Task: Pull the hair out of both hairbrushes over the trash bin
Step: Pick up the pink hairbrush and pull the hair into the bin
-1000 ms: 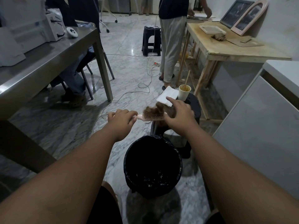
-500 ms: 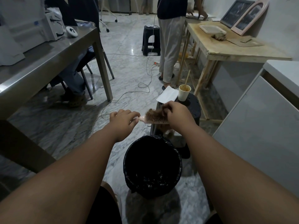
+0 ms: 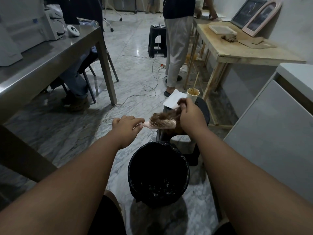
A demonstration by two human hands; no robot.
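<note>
My left hand (image 3: 126, 126) grips the handle of a pink hairbrush (image 3: 161, 124), held level with its bristles toward me. A brown clump of hair (image 3: 165, 115) sits tangled on the brush head. My right hand (image 3: 190, 116) is closed on the right end of that clump and holds it up above the brush. Below and a little nearer to me stands a black trash bin (image 3: 159, 173) lined with a black bag. Only one brush is in view.
Behind the brush a black stool (image 3: 202, 109) carries a paper cup (image 3: 193, 94) with a stick and a white paper (image 3: 173, 100). A steel table (image 3: 50, 61) is at left, a white cabinet (image 3: 274, 133) at right, a person (image 3: 176, 39) stands beyond, cables lie on the floor.
My right hand has risen from the brush head and drawn the hair upward. The left hand and the brush have stayed almost still.
</note>
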